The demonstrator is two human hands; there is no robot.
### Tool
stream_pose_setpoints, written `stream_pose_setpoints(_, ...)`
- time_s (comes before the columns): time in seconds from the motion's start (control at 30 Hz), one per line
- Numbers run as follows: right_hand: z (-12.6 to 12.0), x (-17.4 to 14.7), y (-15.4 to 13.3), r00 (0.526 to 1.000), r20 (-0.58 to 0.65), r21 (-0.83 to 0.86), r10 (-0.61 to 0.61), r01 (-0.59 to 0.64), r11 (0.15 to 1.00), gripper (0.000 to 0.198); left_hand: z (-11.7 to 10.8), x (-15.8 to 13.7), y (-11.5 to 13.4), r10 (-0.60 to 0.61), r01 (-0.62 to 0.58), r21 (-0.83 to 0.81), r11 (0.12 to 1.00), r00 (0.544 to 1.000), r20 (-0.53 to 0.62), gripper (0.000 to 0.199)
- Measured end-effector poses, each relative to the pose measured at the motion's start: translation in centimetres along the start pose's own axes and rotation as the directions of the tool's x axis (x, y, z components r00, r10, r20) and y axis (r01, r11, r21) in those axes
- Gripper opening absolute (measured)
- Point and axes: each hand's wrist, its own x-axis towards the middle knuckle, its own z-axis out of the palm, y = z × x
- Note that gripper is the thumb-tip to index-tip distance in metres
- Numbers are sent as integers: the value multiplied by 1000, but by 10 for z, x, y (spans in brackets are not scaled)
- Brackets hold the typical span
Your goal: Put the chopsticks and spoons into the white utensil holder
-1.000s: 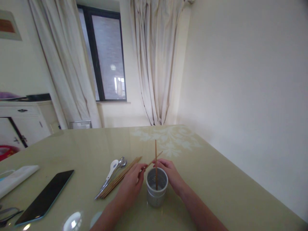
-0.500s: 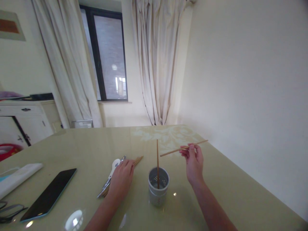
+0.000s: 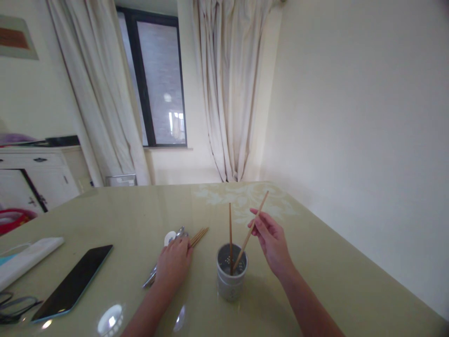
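My right hand point(image 3: 269, 236) pinches a wooden chopstick point(image 3: 258, 213) near its upper part. That chopstick slants down to the left, with its lower end inside a grey cylindrical utensil holder point(image 3: 231, 288). Another chopstick point(image 3: 230, 229) stands almost upright in the holder. Left of it, my left hand point(image 3: 173, 262) lies over a pile of utensils, fingers together and curled down onto it. From under the fingers stick out several chopsticks point(image 3: 199, 236), a white spoon-like piece point(image 3: 170, 238) and shiny metal utensils point(image 3: 150, 277). The palm hides the middle of the pile.
On the left of the glossy table point(image 3: 133, 215) lie a black tablet or phone point(image 3: 73, 281), a white flat object point(image 3: 31, 257) and a pair of glasses point(image 3: 17, 306). A wall point(image 3: 351, 117) borders the table's right side.
My right hand has swung its chopstick from nearly level to steep, and the lower end has entered the holder. The left hand has shifted slightly toward me on the pile.
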Motion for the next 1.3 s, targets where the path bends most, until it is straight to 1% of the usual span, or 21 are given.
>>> stream_pose_setpoints(0.1, 2, -3, 3, 998, 49, -79, 45, -41, 996, 44, 2, 1, -1, 15, -13, -61, 998, 999, 34, 16)
stream_pose_setpoints(0.17, 5, -5, 4, 994, 81, -103, 74, -66, 992, 41, 2, 1, -1, 21, -17, -92, 996, 999, 47, 15)
stream_pose_setpoints(0.33, 14, -10, 8, 982, 155, -119, 110, -92, 989, 36, -1, -3, 2, 0, 2, -66, 998, 999, 37, 16)
stream_pose_setpoints(0.43, 17, -11, 12, 977, 178, -172, 115, -84, 982, 36, -4, -4, 4, -2, 4, -53, 999, 999, 48, 18)
stream_pose_setpoints(0.5, 18, -12, 14, 977, 181, -220, 113, -72, 973, 37, -6, -5, 6, 6, -3, -42, 999, 998, 59, 19)
stream_pose_setpoints(0.57, 18, -13, 16, 979, 169, -268, 114, -66, 961, 39, -7, -6, 7, 24, -23, -33, 999, 999, 46, 20)
stream_pose_setpoints(0.77, 17, -15, 20, 984, 136, -330, 115, -64, 942, 45, -7, -7, 15, 93, -97, -61, 993, 993, -80, 24)
stream_pose_setpoints(0.83, 17, -16, 21, 983, 140, -357, 118, -61, 932, 48, -6, -7, 18, 93, -103, -112, 988, 992, -88, 23)
stream_pose_setpoints(0.93, 16, -15, 23, 986, 121, -375, 116, -63, 925, 52, 1, -5, 22, 37, -44, -253, 966, 999, -35, 24)
stream_pose_setpoints(1.0, 16, -14, 27, 987, 93, -361, 133, -91, 928, 56, 7, -5, 25, 19, -27, -361, 932, 1000, -25, 24)
stream_pose_setpoints(1.03, 15, -13, 30, 984, 86, -356, 154, -115, 928, 57, 11, -6, 27, 37, -55, -419, 906, 998, -53, 24)
stream_pose_setpoints(1.1, 16, -13, 36, 970, 105, -345, 221, -172, 923, 57, 16, -8, 32, 120, -183, -528, 830, 981, -151, 24)
stream_pose_setpoints(1.17, 18, -15, 42, 939, 170, -307, 299, -238, 922, 55, 18, -12, 37, 231, -319, -610, 726, 948, -220, 25)
stream_pose_setpoints(1.23, 22, -17, 47, 905, 235, -236, 355, -301, 924, 54, 18, -16, 42, 327, -396, -663, 635, 916, -233, 29)
stream_pose_setpoints(1.3, 26, -20, 51, 884, 267, -185, 383, -344, 921, 53, 18, -17, 45, 378, -422, -690, 588, 897, -227, 32)
